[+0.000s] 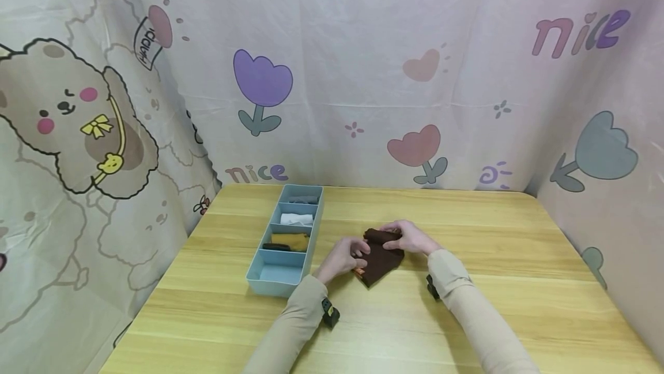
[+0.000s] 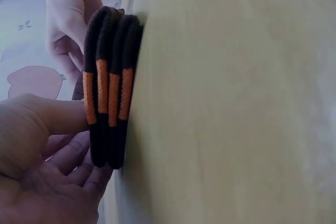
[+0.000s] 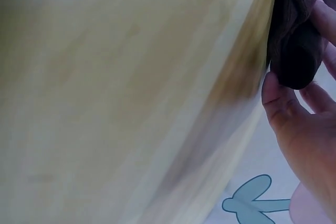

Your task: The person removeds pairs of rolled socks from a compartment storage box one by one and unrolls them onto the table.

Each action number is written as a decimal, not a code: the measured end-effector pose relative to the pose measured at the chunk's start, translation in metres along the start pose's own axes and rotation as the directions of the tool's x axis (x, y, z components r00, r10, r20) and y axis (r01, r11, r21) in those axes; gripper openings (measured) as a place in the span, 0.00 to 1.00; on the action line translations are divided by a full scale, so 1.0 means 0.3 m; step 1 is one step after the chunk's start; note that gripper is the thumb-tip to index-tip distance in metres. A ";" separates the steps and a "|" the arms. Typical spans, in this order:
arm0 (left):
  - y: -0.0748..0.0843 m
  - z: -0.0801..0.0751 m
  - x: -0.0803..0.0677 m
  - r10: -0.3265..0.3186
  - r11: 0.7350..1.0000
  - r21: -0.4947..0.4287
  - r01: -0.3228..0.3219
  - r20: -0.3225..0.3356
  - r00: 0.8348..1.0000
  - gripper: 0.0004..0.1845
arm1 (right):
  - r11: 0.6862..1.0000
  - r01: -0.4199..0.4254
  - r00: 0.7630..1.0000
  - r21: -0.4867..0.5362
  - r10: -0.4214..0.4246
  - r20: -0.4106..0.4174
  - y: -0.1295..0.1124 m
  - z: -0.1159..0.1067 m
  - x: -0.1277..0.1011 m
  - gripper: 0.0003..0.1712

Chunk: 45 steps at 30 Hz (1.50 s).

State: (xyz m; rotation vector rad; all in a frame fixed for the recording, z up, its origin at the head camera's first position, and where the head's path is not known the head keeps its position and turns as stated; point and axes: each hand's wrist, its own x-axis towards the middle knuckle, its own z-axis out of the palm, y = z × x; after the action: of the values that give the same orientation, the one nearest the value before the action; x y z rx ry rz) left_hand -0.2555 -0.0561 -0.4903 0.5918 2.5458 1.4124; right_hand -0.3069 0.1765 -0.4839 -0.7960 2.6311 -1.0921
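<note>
- Grips rolled end (image 1: 377, 236) of dark brown garment (image 1: 381, 267) with right hand's (image 1: 412, 238) fingers — likely to hold it tight.
- Pinches orange-banded edge (image 2: 102, 87) with left hand's (image 1: 338, 257) fingers — probably steadying layers.
- Rests garment on surface (image 1: 519, 259) near blue divided box (image 1: 272, 288).

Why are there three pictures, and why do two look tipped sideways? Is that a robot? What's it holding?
No robot here! These are a person's own bare hands: the left hand and the right hand. The big picture comes from a camera worn on the head, looking down. The two tipped ones come from cameras on the wrists, so they tilt with the arms.

On the wooden table sits a blue tray with four sections. Inside are grey cloth, white cloth, and mustard cloth beside something black.

Both hands hold a dark brown cloth: the left grips its folded edge, the right its rolled part.
</note>
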 end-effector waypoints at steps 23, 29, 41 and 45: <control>0.002 -0.006 -0.002 -0.014 1.000 -0.017 0.015 0.033 0.999 0.14 | 0.997 -0.041 0.993 -0.067 0.033 -0.116 -0.017 0.000 0.025 0.20; 0.000 -0.008 -0.003 -0.016 0.999 -0.036 0.018 0.045 0.999 0.14 | 0.998 -0.050 0.989 -0.047 0.043 -0.139 -0.017 0.002 0.030 0.17; 0.000 -0.013 -0.004 -0.013 1.000 -0.021 0.014 0.052 0.999 0.14 | 0.988 -0.074 0.985 -0.136 0.051 -0.163 -0.015 0.001 0.040 0.12; 0.000 -0.013 -0.003 -0.013 1.000 -0.021 0.014 0.052 0.999 0.14 | 0.986 -0.083 0.983 -0.148 0.056 -0.174 -0.015 -0.001 0.040 0.14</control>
State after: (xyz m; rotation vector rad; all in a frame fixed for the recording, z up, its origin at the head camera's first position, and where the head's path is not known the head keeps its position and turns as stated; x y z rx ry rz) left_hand -0.2561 -0.0596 -0.4882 0.5992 2.4873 1.3993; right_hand -0.3153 0.1676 -0.4801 -0.6596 2.8914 -0.9869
